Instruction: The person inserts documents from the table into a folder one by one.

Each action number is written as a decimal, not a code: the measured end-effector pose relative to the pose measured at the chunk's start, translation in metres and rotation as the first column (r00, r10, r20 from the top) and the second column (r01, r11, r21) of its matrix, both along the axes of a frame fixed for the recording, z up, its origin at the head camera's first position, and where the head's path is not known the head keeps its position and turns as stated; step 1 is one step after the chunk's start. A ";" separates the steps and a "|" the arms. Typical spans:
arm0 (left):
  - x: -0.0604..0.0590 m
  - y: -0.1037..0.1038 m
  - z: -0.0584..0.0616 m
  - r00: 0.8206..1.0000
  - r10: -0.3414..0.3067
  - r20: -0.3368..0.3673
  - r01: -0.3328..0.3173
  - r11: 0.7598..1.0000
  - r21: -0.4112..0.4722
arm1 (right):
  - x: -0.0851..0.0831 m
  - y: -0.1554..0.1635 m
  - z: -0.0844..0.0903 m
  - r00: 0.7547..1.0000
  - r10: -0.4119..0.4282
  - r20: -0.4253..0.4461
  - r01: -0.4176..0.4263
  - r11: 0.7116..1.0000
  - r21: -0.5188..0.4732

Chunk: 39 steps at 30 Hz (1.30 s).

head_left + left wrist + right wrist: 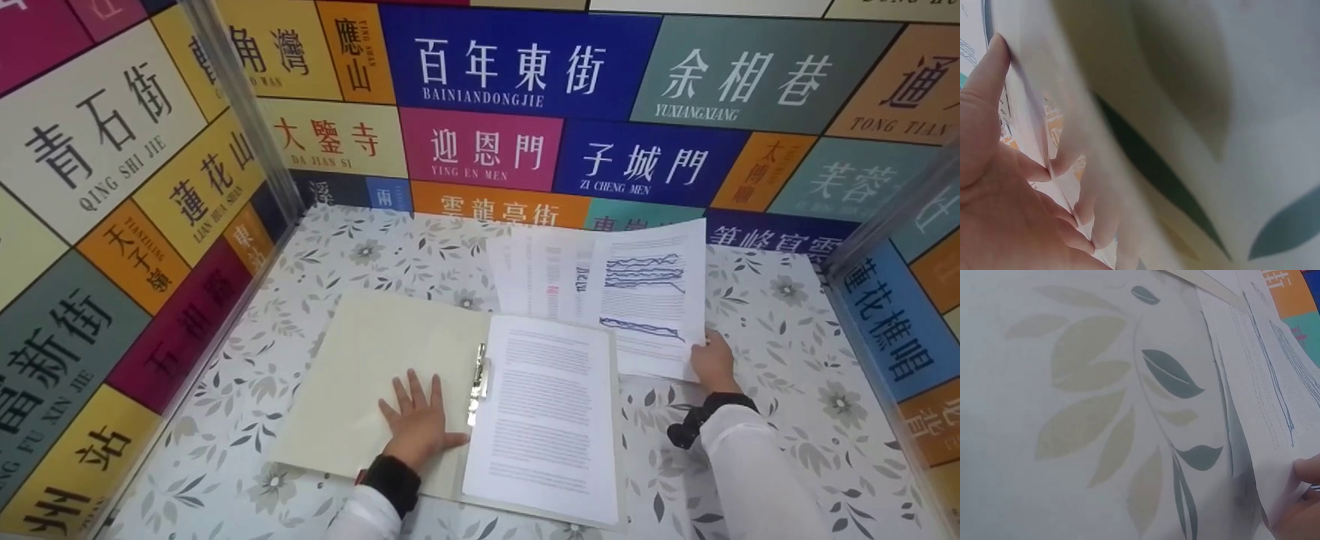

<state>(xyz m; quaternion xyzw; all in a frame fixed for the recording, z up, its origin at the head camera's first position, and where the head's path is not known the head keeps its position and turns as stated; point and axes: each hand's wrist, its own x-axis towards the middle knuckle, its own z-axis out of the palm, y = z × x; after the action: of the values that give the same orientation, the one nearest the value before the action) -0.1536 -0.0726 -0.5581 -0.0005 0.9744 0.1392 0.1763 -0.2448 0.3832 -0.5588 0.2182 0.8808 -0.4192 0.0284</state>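
An open cream file folder (337,390) lies on the table, with a metal clip (478,382) along its fold. On its right side rests a printed white sheet (544,420). My left hand (416,424) is spread flat on the bare left cover, fingers straight, thumb beside the clip. In the head view my right hand (714,364) pinches the lower right edge of a printed page (652,300) marked with blue scribbled lines. That page's edge also shows between thumb and fingers in the right wrist view. In the left wrist view the left palm (1016,208) and fingers touch a pale glossy surface.
More loose sheets (536,270) fan out behind the folder, partly under the scribbled page. A floral cloth (810,375) covers the table. Panels with coloured street-name blocks (517,60) stand at the back and both sides. Black straps circle both wrists.
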 end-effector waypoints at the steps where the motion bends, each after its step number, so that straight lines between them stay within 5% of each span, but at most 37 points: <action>1: 0.000 0.000 0.001 1.000 -0.001 -0.002 0.001 1.000 -0.002 | 0.000 0.001 0.003 1.000 -0.009 -0.007 0.009 1.000 -0.008; 21: 0.001 0.000 -0.003 1.000 0.003 -0.028 -0.003 1.000 0.008 | 0.017 0.027 0.026 0.973 -0.229 -0.038 0.217 0.956 -0.199; 39: 0.000 0.000 -0.006 1.000 0.004 -0.030 -0.004 1.000 0.010 | 0.034 0.038 0.047 0.877 -0.479 0.019 0.438 0.785 -0.438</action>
<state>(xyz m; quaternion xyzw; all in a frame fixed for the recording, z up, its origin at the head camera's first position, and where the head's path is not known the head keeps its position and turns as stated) -0.1536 -0.0729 -0.5638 0.0005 0.9763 0.1442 0.1616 -0.2109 0.4216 -0.5118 0.3941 0.6872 -0.6064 -0.0684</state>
